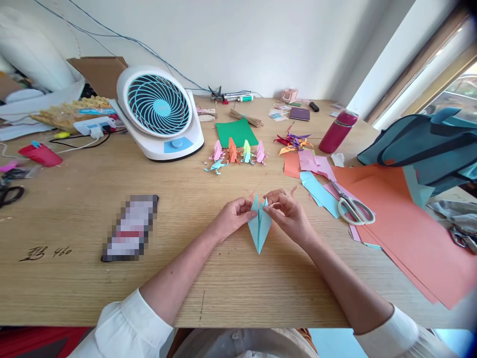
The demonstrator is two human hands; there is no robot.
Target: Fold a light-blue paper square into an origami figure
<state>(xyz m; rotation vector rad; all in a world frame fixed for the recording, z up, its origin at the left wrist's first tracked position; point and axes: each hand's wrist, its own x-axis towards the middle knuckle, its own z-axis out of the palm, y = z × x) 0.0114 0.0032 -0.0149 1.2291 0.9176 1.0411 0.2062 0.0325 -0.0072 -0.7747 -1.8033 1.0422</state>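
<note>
Between my two hands is a light blue folded paper (pixel 260 231), a long diamond with its lower point toward me and split points at the top. My left hand (pixel 236 215) pinches its left edge between thumb and fingers. On the other side, my right hand (pixel 287 213) pinches the upper right point. Beyond them stands a row of small folded paper figures (pixel 232 150) in pink, orange and yellow-green, with a light blue folded figure (pixel 216 166) lying in front. A green paper sheet (pixel 236 132) lies behind the row.
A white fan (pixel 160 114) stands at the back left, and a blurred phone-like object (pixel 130 228) lies left of my arm. To the right are scissors (pixel 356 211), light blue strips (pixel 319 193), orange sheets (pixel 417 238), a red bottle (pixel 338 132) and a blue bag (pixel 425 144).
</note>
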